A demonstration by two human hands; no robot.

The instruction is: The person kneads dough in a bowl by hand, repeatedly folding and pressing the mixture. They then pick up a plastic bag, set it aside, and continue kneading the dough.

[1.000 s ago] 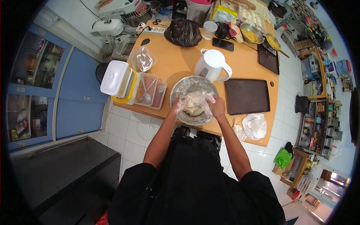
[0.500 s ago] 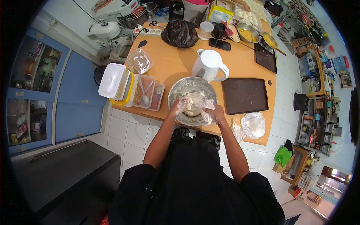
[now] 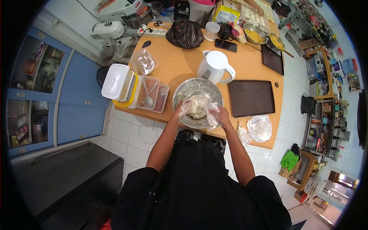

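Note:
A metal bowl [image 3: 186, 86] stands at the near edge of the wooden table, with pale, lumpy dough [image 3: 197, 111] in it. My left hand [image 3: 184, 109], in a clear plastic glove, is inside the left part of the bowl against the dough; its fingers are closed on it. At the bowl's right rim is my right hand [image 3: 218, 115], also in crumpled clear plastic, its fingers bent in and close to the dough. Whether those fingers grip anything is hidden by the plastic. Behind the bowl stands a white kettle [image 3: 215, 66].
Stacked plastic containers [image 3: 115, 81] stand left of the bowl. A dark baking tray [image 3: 251, 98] and a plastic bag [image 3: 259, 128] lie to the right. Farther back are a black bag [image 3: 185, 34], a phone [image 3: 226, 45] and a pan [image 3: 254, 34]. A person's arm [image 3: 254, 5] reaches in at the top.
The dough has shifted slightly in the bowl and its shape differs. My hands stay in nearly the same places. The other person's arm at the top has moved a little to the right.

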